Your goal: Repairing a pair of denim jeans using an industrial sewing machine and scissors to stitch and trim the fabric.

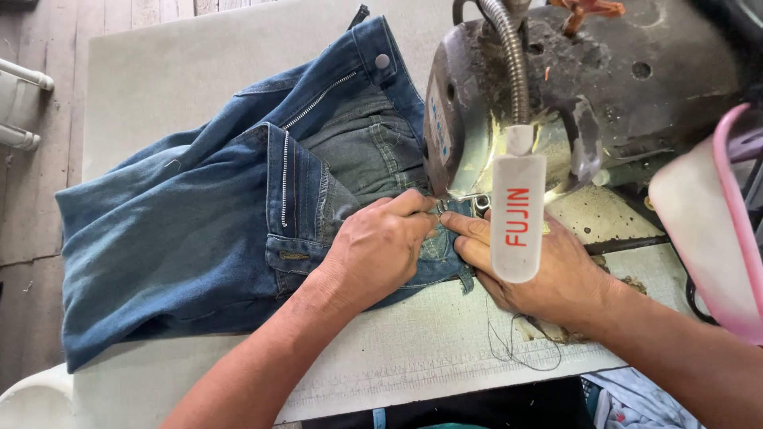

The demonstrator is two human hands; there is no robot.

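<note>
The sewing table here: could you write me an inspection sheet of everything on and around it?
Surface: pale worn table, scuffed along the near edge.
Job's things: blue jeans spread open, zip and button showing, a fold pushed under the sewing machine needle area.
Clutter: loose dark threads and lint by the right wrist.
Grips: left hand presses the denim, fingertips at the foot; right hand lies flat on the fabric beside it, partly behind the white lamp.
Cables: lamp's flexible metal neck; no loose cords seen.
Surroundings: wooden plank floor, white rail at left, pink and white object at right.
</note>
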